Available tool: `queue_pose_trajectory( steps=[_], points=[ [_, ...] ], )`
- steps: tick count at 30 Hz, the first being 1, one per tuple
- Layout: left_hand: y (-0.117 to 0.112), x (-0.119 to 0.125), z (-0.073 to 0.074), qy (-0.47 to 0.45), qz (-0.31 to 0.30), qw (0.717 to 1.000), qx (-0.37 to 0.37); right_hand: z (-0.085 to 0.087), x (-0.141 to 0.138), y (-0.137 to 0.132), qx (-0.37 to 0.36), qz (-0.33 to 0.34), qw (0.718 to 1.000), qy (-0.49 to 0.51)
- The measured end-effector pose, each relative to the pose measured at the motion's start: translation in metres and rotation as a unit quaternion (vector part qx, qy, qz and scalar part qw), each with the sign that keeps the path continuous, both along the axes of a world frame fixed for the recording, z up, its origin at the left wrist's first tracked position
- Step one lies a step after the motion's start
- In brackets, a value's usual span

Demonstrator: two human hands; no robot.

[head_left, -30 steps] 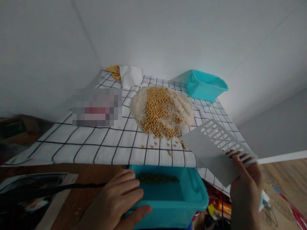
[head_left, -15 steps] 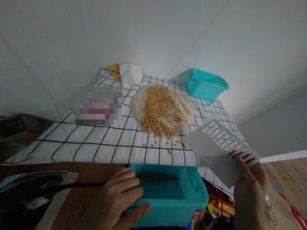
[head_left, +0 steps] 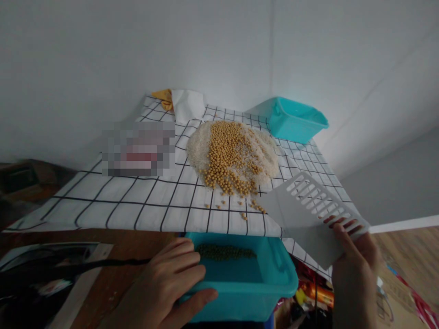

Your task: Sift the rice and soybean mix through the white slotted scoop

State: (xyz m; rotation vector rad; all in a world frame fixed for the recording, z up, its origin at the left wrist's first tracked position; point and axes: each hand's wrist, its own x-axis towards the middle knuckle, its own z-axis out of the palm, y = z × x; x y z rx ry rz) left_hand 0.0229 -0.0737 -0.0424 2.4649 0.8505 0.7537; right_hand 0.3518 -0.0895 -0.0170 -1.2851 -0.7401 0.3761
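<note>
Checked cloth (head_left: pixel 116 203) bears beans (head_left: pixel 222 155). My right hand (head_left: pixel 358 262) pinches a scraper (head_left: pixel 298 219); my left hand (head_left: pixel 168 276) grips a tub (head_left: pixel 240 301). Gathering seems the step; next calls for steadiness.

My left hand (head_left: pixel 173 278) lies back-up across the left rim of the lower teal bin (head_left: pixel 240 302), fingers bent together, thumb stretched apart over its front rim. My right hand (head_left: pixel 356 258) is raised off its right side, thumb and fingers pinched, forearm upright.
</note>
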Motion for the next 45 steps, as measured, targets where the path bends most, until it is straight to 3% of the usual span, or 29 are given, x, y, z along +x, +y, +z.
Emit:
queue_pose_trajectory(
  steps=[9, 17, 22, 27, 37, 45],
  points=[
    [0.002, 0.0, 0.003, 0.0, -0.008, 1.0, 0.005, 0.005, -0.008, 0.0, -0.027, -0.021, 0.999, 0.021],
    [0.001, -0.001, 0.003, -0.005, 0.006, 1.0, 0.004, 0.009, -0.012, 0.002, -0.032, 0.033, 0.999, 0.007],
    [0.002, 0.0, 0.007, -0.008, 0.005, 1.0, 0.022, 0.003, -0.015, 0.003, -0.024, 0.024, 0.999, 0.025],
    [0.001, -0.003, 0.008, -0.017, 0.016, 0.999, 0.032, 0.007, -0.023, -0.001, -0.067, 0.039, 0.996, 0.04],
    [-0.002, -0.007, 0.004, 0.014, 0.015, 1.0, 0.013, -0.002, -0.027, 0.005, -0.03, 0.027, 0.999, 0.012],
    [-0.002, -0.019, 0.003, 0.009, 0.032, 0.999, 0.023, 0.004, -0.055, 0.016, -0.019, 0.071, 0.997, -0.009]
  ],
)
